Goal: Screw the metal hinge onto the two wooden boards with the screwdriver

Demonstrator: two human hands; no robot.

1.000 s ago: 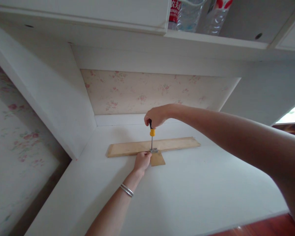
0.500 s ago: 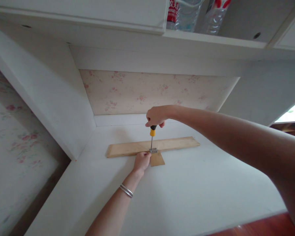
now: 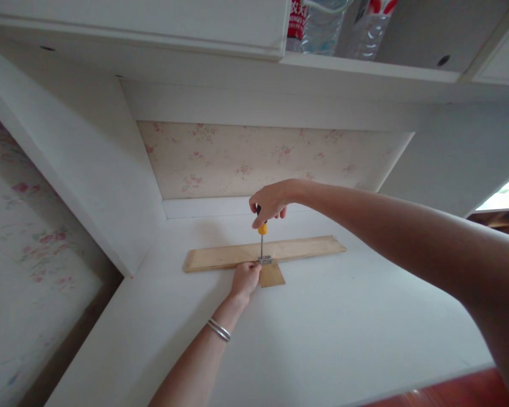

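My right hand (image 3: 270,203) is closed around the handle of a yellow and black screwdriver (image 3: 262,229), which stands upright with its shaft pointing down. The tip meets a small metal hinge (image 3: 266,259). This hinge lies where a long light wooden board (image 3: 305,247) meets a short wooden piece (image 3: 272,274). My left hand (image 3: 246,277) is closed at the left end of the hinge, its fingertips against the front edge of the long board and beside the short piece. Exactly what the fingertips pinch is partly hidden.
The boards lie on a white desktop (image 3: 322,328) enclosed by a white side panel (image 3: 68,147) and a back wall with floral wallpaper (image 3: 237,158). Overhead, a white cabinet (image 3: 152,28) overhangs, with plastic bottles (image 3: 324,28) on its open shelf.
My right hand has shifted its grip and turned on the screwdriver handle, the thumb now lower over the handle. My left hand and the boards stay in place.
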